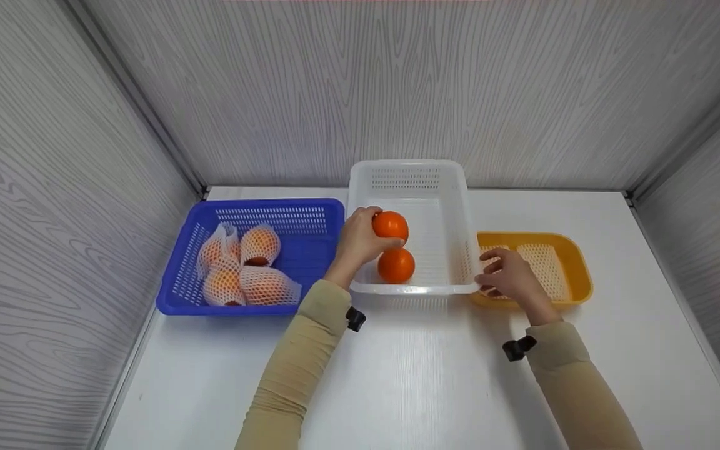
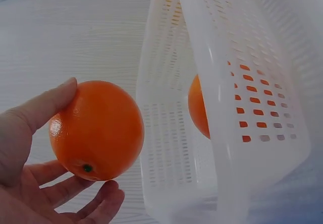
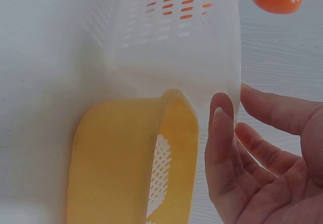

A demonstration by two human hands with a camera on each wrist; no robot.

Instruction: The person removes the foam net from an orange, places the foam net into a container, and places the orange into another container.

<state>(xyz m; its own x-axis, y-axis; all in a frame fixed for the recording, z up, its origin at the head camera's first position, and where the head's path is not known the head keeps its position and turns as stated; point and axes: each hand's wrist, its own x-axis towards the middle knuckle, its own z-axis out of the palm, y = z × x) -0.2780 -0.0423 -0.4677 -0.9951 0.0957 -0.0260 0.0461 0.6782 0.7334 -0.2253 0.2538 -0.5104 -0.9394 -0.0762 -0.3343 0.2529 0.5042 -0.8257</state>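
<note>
My left hand grips an orange between thumb and fingers, over the left part of the white basket. In the left wrist view, the held orange's green stem end shows. A second orange rests inside the white basket, close to its front left corner. At that basket's right front corner, my right hand has loosely bent fingers, with the thumb tip by the white rim. Foam fruit nets lie flat in the yellow basket, partly hidden beneath the right hand.
A blue basket stands left of the white one and holds several fruits in white foam nets. All the baskets stand on a white table. Wood-grained panels enclose the back and both sides.
</note>
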